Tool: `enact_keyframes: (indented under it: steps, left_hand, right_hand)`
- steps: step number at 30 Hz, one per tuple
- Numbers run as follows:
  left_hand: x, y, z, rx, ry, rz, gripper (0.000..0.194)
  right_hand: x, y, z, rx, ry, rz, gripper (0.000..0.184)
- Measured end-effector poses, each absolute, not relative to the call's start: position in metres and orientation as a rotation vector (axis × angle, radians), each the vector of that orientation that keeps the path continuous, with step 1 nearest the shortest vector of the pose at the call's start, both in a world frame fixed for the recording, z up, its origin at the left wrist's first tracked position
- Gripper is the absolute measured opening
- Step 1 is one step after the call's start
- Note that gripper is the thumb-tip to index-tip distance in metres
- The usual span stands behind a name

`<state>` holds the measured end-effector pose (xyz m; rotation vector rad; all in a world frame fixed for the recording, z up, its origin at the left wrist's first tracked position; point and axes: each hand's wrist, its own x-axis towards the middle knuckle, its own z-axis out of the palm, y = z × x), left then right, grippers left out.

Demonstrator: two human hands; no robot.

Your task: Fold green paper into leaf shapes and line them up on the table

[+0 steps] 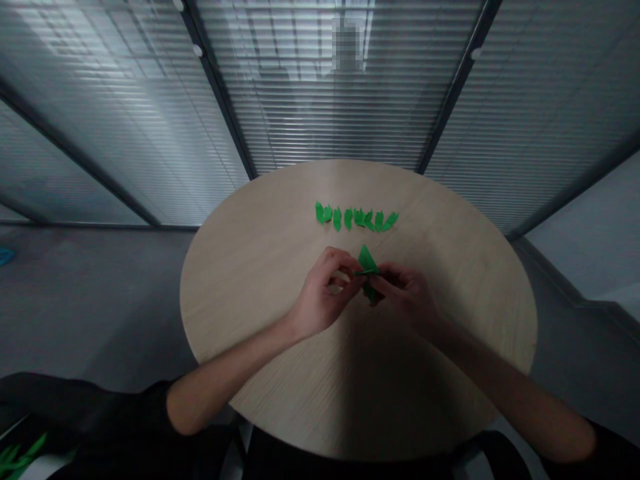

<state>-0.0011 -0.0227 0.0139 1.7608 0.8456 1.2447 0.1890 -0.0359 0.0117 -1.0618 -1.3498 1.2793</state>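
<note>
Between my two hands, above the middle of the table, is a piece of folded green paper with a pointed tip facing away from me. My left hand pinches its left edge between thumb and fingers. From the other side my right hand grips the paper, thumb on top and fingers partly hidden beneath. Farther back lies a row of several small folded green paper pieces, some touching or overlapping one another.
The round wooden table stands before a glass partition with blinds. Green strips show at the lower left, and a blue object is on the floor at far left. A pixelated reflection shows in the glass.
</note>
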Motion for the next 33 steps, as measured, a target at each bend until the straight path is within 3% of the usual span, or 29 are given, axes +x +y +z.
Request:
enact_keyframes:
  steps: [5, 12, 22, 26, 33]
  left_hand:
    - [0.000, -0.021, 0.014, 1.627, 0.822, 1.082, 0.012]
    - [-0.004, -0.022, 0.018, 1.787, 0.851, 1.240, 0.013]
    - [0.002, -0.021, 0.016, 1.475, 0.848, 1.191, 0.015]
    - [0.003, -0.019, 0.013, 1.398, 0.769, 1.228, 0.018]
    - [0.006, -0.017, 0.011, 1.277, 0.761, 1.202, 0.044]
  right_hand:
    - [0.191, -0.035, 0.016, -1.049, -1.338, 1.330, 0.027]
    - [0.192, -0.038, 0.021, -0.974, -1.285, 1.431, 0.035]
    - [0.189, -0.036, 0.021, -0.992, -1.386, 1.324, 0.022]
    - [0.188, -0.036, 0.020, -1.019, -1.389, 1.296, 0.026]
    - [0.190, -0.037, 0.017, -1.102, -1.374, 1.264, 0.032]
